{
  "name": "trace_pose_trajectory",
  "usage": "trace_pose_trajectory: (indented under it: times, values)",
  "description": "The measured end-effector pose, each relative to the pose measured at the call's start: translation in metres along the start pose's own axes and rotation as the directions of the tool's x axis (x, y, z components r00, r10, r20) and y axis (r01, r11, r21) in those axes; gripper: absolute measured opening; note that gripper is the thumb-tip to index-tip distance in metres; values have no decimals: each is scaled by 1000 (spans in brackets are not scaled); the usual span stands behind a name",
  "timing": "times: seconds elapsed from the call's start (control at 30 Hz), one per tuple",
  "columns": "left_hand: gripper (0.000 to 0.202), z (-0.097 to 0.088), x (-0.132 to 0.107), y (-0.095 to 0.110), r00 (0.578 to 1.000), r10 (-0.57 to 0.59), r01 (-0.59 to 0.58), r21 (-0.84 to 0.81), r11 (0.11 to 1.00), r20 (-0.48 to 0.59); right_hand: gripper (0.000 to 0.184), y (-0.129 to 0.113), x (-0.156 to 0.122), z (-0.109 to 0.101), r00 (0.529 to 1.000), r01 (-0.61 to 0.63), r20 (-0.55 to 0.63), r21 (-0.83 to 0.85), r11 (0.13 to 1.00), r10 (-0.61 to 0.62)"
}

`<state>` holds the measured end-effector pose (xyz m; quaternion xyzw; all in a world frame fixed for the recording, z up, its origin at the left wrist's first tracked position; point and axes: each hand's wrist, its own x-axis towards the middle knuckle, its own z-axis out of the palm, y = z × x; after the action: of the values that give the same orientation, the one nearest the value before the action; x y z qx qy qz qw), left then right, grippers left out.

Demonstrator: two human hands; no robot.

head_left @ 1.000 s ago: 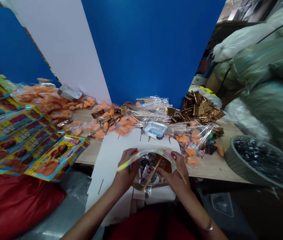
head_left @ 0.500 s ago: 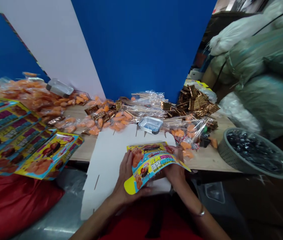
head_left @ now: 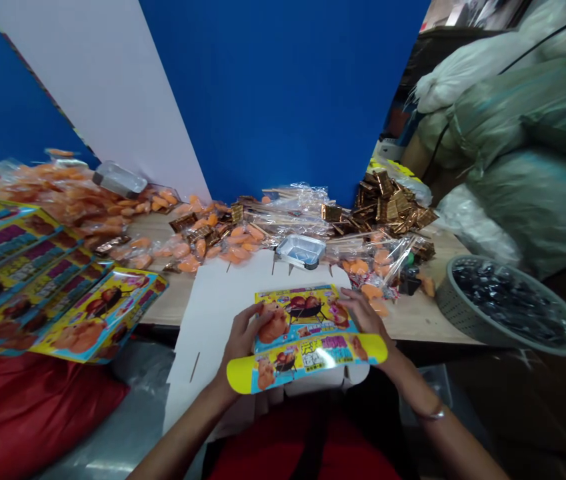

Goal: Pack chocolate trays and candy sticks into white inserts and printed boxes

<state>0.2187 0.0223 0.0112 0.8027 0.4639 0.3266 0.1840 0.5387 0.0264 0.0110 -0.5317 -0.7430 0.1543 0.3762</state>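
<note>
yellow-and-blue printed box (head_left: 307, 312): where is it now?

between both hands, over white card (head_left: 210, 293) that overhangs the front edge of the table (head_left: 410, 327). the left hand (head_left: 237, 339) grips its left side, thumb on top; the right hand (head_left: 373, 323) bends over its upper right corner.

any open room?

bare tabletop either side of the card. a long flap (head_left: 313, 362) juts out from the box's near edge.

containers?

foil tray (head_left: 301, 252) just beyond; the grey basket (head_left: 449, 297), far right, holds dark wrapped pieces (head_left: 513, 303).
</note>
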Motion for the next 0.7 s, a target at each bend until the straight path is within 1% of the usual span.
trace_pose_trajectory:
  times: [0.03, 0.1, 0.17, 0.2, 0.3, 0.33, 0.4, 0.43, 0.47, 0.5, 0.53, 0.57, 0.6, 0.63, 0.67, 0.7]
  values:
    - [70, -1, -2, -2, 999, 31, -30, -17, 999, 44, 59, 7, -3, -4, 995, 43, 90, -8, 999, -42]
    - [90, -5, -5, -7, 981, 108, -103, -36, 994, 160, 67, 19, -10, -8, 968, 96, 237, -23, 995, -88]
    - [105, -6, -9, -12, 957, 159, -162, -10, 987, 244, 71, 25, -15, -8, 951, 108, 293, -25, 994, -96]
    - [105, -6, -11, -15, 952, 169, -183, 30, 983, 255, 73, 26, -18, -7, 948, 108, 304, -22, 994, -97]
    - [89, -8, -10, -22, 957, 188, -220, 130, 967, 221, 82, 22, -21, -7, 939, 106, 331, -34, 994, -89]
    - [83, -10, -7, -23, 958, 200, -229, 129, 965, 205, 82, 19, -20, -9, 937, 109, 339, -43, 993, -88]
    - [76, -22, 7, -21, 957, 202, -217, 52, 975, 206, 77, 11, -13, -14, 936, 132, 333, -41, 990, -111]
    - [75, -30, 17, -17, 960, 184, -187, -8, 982, 212, 72, 6, -8, -17, 939, 148, 316, -19, 989, -134]
    - [73, -38, 27, -13, 965, 144, -132, -67, 989, 218, 69, 0, -1, -20, 943, 157, 292, 23, 987, -157]
    - [68, -46, 37, -8, 970, 80, -51, -131, 990, 231, 67, -6, 5, -23, 948, 156, 266, 86, 984, -173]
    - [62, -53, 46, -3, 970, -4, 55, -207, 977, 242, 67, -12, 11, -24, 955, 135, 242, 160, 978, -172]
    - [57, -58, 52, 1, 962, -97, 173, -292, 941, 257, 66, -17, 16, -24, 963, 94, 224, 234, 968, -147]
    - [54, -60, 57, 6, 944, -180, 280, -380, 882, 277, 64, -22, 19, -23, 972, 33, 211, 298, 954, -100]
    - [54, -61, 59, 10, 925, -230, 354, -469, 809, 302, 62, -26, 21, -20, 979, -32, 197, 351, 936, -40]
    - [59, -60, 59, 13, 917, -237, 386, -558, 734, 322, 57, -28, 22, -16, 983, -91, 181, 394, 914, 20]
    - [65, -57, 57, 15, 919, -217, 386, -640, 665, 328, 53, -29, 22, -12, 983, -138, 169, 434, 890, 70]
